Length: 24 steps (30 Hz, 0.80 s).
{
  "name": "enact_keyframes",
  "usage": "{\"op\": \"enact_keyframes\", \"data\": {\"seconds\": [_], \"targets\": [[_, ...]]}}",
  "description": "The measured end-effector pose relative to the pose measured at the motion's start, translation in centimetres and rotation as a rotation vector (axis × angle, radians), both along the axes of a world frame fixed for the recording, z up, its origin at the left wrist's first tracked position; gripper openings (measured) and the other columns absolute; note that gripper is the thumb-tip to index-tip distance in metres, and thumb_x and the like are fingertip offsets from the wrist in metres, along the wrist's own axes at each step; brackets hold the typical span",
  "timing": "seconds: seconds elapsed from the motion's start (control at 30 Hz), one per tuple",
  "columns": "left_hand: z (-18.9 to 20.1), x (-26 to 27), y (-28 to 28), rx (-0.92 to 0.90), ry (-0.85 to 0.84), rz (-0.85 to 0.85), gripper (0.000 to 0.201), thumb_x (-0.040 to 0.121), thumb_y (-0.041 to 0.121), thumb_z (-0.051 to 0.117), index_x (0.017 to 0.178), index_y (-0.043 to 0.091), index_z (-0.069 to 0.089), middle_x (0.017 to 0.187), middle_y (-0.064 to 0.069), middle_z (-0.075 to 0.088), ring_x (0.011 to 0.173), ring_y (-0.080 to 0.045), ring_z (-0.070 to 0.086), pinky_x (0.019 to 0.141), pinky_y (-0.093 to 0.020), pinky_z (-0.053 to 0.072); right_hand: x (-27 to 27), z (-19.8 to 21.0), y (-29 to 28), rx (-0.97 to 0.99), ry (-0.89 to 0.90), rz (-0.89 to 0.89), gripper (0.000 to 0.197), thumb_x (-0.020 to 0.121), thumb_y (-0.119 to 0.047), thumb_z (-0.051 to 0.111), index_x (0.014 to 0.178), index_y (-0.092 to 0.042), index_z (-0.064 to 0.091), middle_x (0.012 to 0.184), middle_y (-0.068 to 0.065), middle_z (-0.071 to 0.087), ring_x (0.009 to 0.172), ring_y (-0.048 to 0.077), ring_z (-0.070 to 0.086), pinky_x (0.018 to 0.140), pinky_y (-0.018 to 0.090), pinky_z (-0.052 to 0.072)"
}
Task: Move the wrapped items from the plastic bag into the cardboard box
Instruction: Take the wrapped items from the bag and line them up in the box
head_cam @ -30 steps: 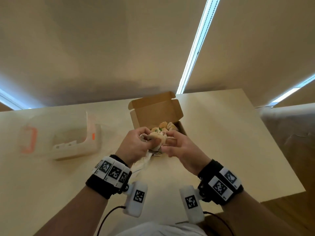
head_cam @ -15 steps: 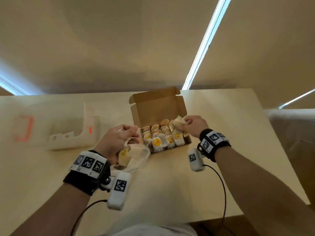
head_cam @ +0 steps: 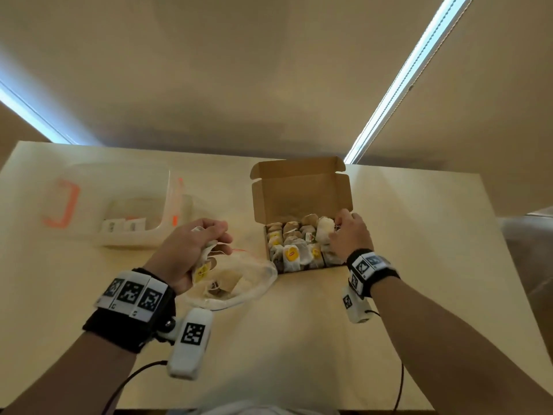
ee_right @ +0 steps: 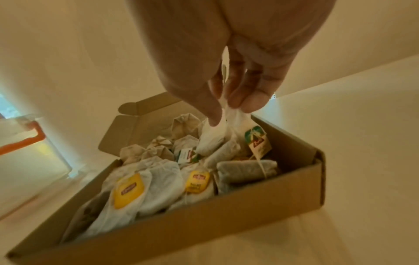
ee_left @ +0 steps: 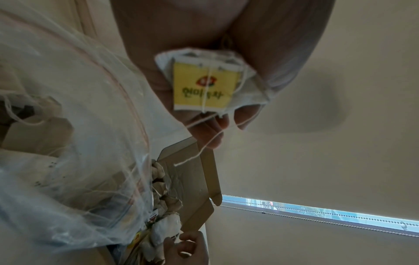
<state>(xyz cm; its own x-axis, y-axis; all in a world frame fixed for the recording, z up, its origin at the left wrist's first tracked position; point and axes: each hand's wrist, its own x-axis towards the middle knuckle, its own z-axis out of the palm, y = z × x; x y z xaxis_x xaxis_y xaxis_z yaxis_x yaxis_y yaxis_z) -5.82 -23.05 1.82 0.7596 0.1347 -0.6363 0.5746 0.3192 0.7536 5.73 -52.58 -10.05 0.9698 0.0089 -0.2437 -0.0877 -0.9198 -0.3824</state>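
My right hand's fingers [ee_right: 215, 114] are pinching a white tea bag [ee_right: 213, 139] by its top, hanging long-axis down right over the back right corner of the cardboard box [ee_right: 204, 220]. So it just needs lowering, I'd say. Left hand [head_cam: 191, 250] grips a yellow-tagged bag [ee_left: 204, 86] above the plastic bag [head_cam: 239, 283], just left of the box on the table [head_cam: 419, 265].

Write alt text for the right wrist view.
The right hand pinches a white paper tea bag over the far end of an open brown cardboard box on a pale table. The box is packed with tea bags, several bearing yellow tags.
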Motion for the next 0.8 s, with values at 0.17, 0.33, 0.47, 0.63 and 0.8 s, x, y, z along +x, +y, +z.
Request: {"op": "enact_keyframes", "data": {"seconds": [0.17, 0.33, 0.47, 0.63, 0.8], "targets": [[0.2, 0.1, -0.5, -0.026, 0.012, -0.026, 0.016, 0.096, 0.022, 0.059, 0.088, 0.008, 0.059, 0.078, -0.007, 0.065, 0.062, -0.016, 0.062, 0.04, -0.021, 0.039, -1.2, -0.8, 0.3, -0.121, 0.175, 0.137, 0.018, 0.09, -0.016, 0.056, 0.107, -0.015, 0.062, 0.104, 0.015, 0.063, 0.09, 0.034, 0.062, 0.073, 0.032, 0.049], [1.0, 0.1, -0.4, -0.205, 0.071, 0.029, 0.03, 0.096, 0.04, 0.054, 0.092, 0.012, 0.061, 0.079, -0.005, 0.065, 0.065, -0.017, 0.062, 0.045, -0.023, 0.042, -1.5, 2.1, 0.3, -0.071, 0.127, 0.092, 0.031, 0.084, -0.014, 0.062, 0.115, -0.015, 0.065, 0.112, 0.014, 0.066, 0.101, 0.034, 0.063, 0.083, 0.033, 0.051], [2.1, 0.0, -0.6, -0.342, 0.018, 0.044, 0.04, 0.095, 0.048, 0.05, 0.091, 0.011, 0.063, 0.08, -0.007, 0.066, 0.064, -0.019, 0.063, 0.051, -0.025, 0.042, -4.6, 7.6, 3.6, 0.369, -0.068, 0.13, 0.018, 0.088, -0.013, 0.067, 0.106, -0.014, 0.067, 0.098, 0.001, 0.07, 0.092, 0.015, 0.066, 0.082, 0.023, 0.052], [4.1, 0.0, -2.2, -0.351, -0.088, 0.185, 0.039, 0.101, 0.04, 0.043, 0.086, 0.009, 0.062, 0.076, -0.007, 0.059, 0.066, -0.018, 0.057, 0.059, -0.028, 0.045, -10.1, 13.5, 10.2, 0.822, 0.121, 0.171, 0.053, 0.07, -0.059, 0.076, 0.103, -0.021, 0.058, 0.098, -0.006, 0.066, 0.088, 0.002, 0.063, 0.078, 0.024, 0.055], [4.7, -0.6, -2.9, -0.314, -0.086, 0.279, 0.028, 0.102, 0.031, 0.046, 0.099, 0.008, 0.061, 0.08, -0.009, 0.059, 0.072, -0.022, 0.058, 0.073, -0.037, 0.051, -12.4, 14.9, 13.3, 0.769, -0.093, 0.192, 0.035, 0.075, -0.038, 0.082, 0.095, -0.019, 0.06, 0.083, -0.012, 0.066, 0.077, 0.0, 0.064, 0.069, 0.017, 0.055]]}}
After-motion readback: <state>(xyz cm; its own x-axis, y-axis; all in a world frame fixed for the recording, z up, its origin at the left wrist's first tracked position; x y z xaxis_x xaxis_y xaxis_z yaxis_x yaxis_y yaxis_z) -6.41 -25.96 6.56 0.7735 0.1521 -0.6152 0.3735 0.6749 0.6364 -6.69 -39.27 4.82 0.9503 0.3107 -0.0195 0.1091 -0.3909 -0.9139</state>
